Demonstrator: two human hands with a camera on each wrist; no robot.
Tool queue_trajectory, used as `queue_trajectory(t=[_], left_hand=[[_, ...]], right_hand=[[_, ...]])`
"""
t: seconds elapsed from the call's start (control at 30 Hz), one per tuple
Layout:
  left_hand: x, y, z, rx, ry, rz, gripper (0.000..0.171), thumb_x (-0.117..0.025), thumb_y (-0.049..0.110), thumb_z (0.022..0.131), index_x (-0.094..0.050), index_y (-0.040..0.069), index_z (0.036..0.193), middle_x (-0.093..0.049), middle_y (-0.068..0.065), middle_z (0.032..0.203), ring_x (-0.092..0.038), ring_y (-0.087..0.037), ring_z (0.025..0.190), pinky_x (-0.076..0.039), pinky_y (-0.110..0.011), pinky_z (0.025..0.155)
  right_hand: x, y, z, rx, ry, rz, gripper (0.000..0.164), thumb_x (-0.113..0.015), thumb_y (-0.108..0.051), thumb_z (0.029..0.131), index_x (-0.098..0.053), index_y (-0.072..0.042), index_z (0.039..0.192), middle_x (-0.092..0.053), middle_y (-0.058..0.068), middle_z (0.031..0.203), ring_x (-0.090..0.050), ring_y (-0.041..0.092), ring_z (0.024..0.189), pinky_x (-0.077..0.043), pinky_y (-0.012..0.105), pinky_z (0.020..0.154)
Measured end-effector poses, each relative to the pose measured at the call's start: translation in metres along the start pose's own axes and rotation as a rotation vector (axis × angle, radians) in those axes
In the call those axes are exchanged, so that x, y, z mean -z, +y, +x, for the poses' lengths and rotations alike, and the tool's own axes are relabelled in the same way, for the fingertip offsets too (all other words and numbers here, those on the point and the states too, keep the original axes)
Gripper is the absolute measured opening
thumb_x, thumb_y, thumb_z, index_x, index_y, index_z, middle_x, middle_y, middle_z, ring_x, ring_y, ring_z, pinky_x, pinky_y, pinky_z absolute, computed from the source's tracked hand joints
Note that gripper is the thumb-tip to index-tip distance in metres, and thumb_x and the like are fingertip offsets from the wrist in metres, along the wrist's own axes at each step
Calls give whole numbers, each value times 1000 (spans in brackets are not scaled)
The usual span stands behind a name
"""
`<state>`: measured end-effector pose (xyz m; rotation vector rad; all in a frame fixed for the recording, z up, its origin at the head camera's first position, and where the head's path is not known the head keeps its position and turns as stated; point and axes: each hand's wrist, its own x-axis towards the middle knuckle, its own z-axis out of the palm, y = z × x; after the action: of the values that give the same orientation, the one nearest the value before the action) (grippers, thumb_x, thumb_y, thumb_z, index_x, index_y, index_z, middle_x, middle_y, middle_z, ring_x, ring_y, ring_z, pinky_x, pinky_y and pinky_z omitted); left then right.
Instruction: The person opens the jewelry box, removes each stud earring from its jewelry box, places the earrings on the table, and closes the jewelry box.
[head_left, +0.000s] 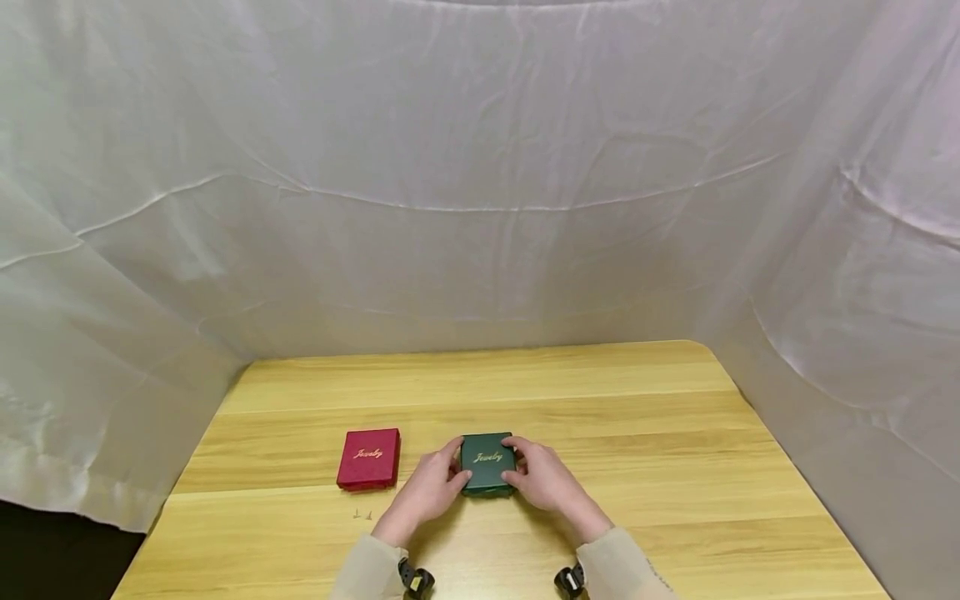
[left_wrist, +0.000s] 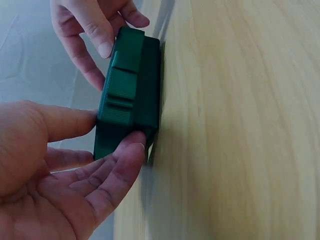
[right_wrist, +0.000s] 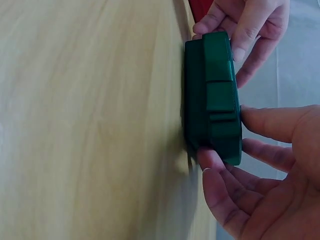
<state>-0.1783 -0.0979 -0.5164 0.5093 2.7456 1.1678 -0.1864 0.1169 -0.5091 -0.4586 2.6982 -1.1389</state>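
A square green jewelry box (head_left: 487, 463) with gold "Jewelry" lettering on its lid lies between both hands at the middle of the table. My left hand (head_left: 432, 486) grips its left side, thumb at the near corner. From the right side my right hand (head_left: 546, 477) holds it the same way. In the left wrist view, a ribbed green ribbon bow (left_wrist: 121, 87) shows on the box's near side. Fingertips of each hand reach to the lower edge, close to the tabletop. Whether the base touches the wood I cannot tell.
To the left on the wooden table (head_left: 637, 433) lies a red jewelry box (head_left: 369, 459) with the same lettering. Two tiny metal pieces (head_left: 362, 515) lie in front of it, too small to identify. Pale grey cloth (head_left: 480, 250) hangs behind and along both sides of the table.
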Motion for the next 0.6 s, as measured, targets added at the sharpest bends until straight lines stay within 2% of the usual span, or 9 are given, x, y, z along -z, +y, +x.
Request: queue_trajectory(t=[0.3,0.6], left_hand=[[-7,11,9,-26,-4,-29,58,-62,12,96,-39,-7,145,-64,-2,92,-57,-11,79,-50,-28,68],[-22,24,21,-77,-8,-33,54,-61,9,96,-41,-7,144,-65,-5,99,-60,-12,85,-53,-31,75]], right_hand=[[16,10,-3,-26,50,48,43,-71,-10,90,-58,-5,131,-63,13,106,-62,20,86,-54,38,73],[31,24,-6,-109,113,93,39,-70,-8,90,-60,-8,127,-63,10,101,-63,22,87,-54,41,76]])
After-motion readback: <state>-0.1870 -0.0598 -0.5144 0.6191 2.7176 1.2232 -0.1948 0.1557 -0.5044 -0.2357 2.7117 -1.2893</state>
